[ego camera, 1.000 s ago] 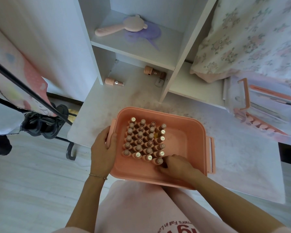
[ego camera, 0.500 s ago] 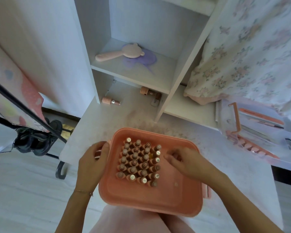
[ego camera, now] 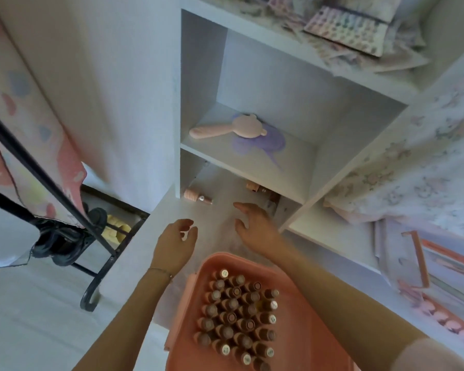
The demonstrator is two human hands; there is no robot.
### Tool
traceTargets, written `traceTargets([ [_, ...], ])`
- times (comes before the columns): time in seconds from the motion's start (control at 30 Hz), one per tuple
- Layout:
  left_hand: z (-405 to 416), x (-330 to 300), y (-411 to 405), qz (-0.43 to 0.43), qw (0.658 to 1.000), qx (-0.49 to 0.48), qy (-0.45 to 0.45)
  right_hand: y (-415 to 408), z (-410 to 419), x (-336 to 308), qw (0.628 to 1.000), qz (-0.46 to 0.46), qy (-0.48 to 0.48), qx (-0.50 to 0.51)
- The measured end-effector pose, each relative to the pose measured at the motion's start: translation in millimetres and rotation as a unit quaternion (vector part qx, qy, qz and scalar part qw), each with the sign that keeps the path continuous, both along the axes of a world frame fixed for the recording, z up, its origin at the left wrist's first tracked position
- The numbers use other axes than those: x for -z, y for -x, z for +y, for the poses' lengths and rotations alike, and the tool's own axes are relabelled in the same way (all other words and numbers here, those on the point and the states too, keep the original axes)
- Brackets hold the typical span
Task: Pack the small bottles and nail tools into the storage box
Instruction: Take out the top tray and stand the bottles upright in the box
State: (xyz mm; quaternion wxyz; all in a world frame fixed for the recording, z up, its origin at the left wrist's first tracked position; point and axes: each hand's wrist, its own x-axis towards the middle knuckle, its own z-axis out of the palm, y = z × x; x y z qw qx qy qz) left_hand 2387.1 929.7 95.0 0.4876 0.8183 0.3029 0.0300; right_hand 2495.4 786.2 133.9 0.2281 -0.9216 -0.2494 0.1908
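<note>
- At far left a black metal rack (ego camera: pixel 65 194) slants across a pink patterned cloth (ego camera: pixel 24 108); dark shoes (ego camera: pixel 65 236) sit under it on the floor.
- The left hand (ego camera: pixel 174 243) hovers over the white desk (ego camera: pixel 156 236), fingers loosely curled and holding nothing; a thin bracelet (ego camera: pixel 160 271) circles its wrist.
- Ahead of that hand a pink bottle (ego camera: pixel 197 196) lies on its side in the lowest shelf opening, apart from the fingers.
- The pink storage box (ego camera: pixel 319 344) sits at the near desk edge; small bottles (ego camera: pixel 239 314) stand upright in tight rows in its left half, caps up.
- The right hand (ego camera: pixel 257 226) reaches past the box toward the shelf, fingers spread and relaxed, gripping nothing; a second fallen bottle (ego camera: pixel 253 187) lies just beyond it.
- On the shelf above, a pink brush (ego camera: pixel 225 129) rests on something purple (ego camera: pixel 263 143).
- At right a floral cloth (ego camera: pixel 413 162) hangs; below it lies a clear lid (ego camera: pixel 391 253) with a pink handle (ego camera: pixel 419 261).
</note>
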Motion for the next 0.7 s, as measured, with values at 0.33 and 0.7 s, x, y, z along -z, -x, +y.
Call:
traceTargets([
  [0.33, 28.5, 30.8, -44.5, 0.019, 0.963, 0.139, -0.231, -61.1, 14.6, 51.0, 0.971, -0.028, 0.214, 0.106],
  [0.7, 33.9, 48.3, -83.5, 0.128, 0.896, 0.219, -0.365, -29.8, 5.5, 61.4, 0.992, 0.005, 0.127, 0.008],
])
